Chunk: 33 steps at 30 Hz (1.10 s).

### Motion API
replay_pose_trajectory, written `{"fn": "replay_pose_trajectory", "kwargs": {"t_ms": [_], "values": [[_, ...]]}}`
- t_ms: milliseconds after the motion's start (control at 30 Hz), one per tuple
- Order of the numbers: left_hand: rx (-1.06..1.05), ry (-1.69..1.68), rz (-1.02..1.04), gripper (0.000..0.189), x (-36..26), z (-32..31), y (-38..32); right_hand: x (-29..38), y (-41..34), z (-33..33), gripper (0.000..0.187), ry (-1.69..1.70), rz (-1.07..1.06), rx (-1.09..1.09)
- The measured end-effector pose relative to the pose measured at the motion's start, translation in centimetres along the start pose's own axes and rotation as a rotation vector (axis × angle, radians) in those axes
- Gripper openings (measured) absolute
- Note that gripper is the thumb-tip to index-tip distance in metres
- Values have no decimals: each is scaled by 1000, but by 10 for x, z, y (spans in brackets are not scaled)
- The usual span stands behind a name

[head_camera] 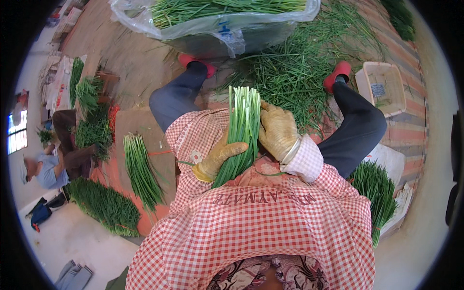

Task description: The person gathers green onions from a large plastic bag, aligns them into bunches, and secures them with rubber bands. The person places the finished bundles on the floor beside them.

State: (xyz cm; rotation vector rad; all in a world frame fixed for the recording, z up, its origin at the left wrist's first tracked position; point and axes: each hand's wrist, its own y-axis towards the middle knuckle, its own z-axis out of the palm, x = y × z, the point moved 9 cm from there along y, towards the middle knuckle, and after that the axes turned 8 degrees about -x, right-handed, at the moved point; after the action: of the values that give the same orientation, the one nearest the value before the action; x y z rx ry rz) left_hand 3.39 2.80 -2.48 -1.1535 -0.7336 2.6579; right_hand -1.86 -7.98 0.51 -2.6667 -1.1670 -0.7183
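A bunch of garlic chives (243, 127) stands upright in front of my chest, pale cut stem ends towards the top of the view. My left hand (219, 157), in a stained yellowish work glove, is wrapped around its lower part with the thumb across the front. Against the bunch's right side rests my gloved right hand (278, 130); its fingertips are partly hidden near the stems, so its grip is unclear. A tied-looking bunch of chives (143, 170) lies on a brown board (127, 123) to my left. Loose leaves hang near both wrists.
Ahead stands a clear plastic bag (261, 36) full of chives (228, 11). Loose green leaves (290, 72) cover the floor between my feet. To the right are a white plastic basin (384, 88) and bundled chives (375, 197). Another person (50, 166) sits at left near stacked chives (103, 206).
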Motion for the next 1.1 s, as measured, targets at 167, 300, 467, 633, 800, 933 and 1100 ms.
{"fn": "replay_pose_trajectory", "kwargs": {"t_ms": [167, 300, 467, 633, 800, 933, 1100], "values": [[-77, -27, 45, 73, 2, -5, 0, -8, 0, 20, 17, -172, -105, 111], [-102, -64, -31, 68, 8, -7, -1, -26, 11, 35, 10, -328, -245, 65], [-78, -68, -49, 72, 5, 2, -4, -111, 71, 15, 4, -576, -87, 58], [-68, -90, -39, 75, 1, 3, 0, -174, 87, -42, 29, -463, 323, 111], [-123, 52, -2, 79, 4, -9, 4, -40, 27, -12, 45, 357, 110, 265], [-162, -66, -1, 78, 4, -18, 0, -11, -3, 18, 41, 396, 253, 563], [-79, 228, 1, 69, 6, -15, 4, -19, -3, 25, 14, 362, 56, 419]]}}
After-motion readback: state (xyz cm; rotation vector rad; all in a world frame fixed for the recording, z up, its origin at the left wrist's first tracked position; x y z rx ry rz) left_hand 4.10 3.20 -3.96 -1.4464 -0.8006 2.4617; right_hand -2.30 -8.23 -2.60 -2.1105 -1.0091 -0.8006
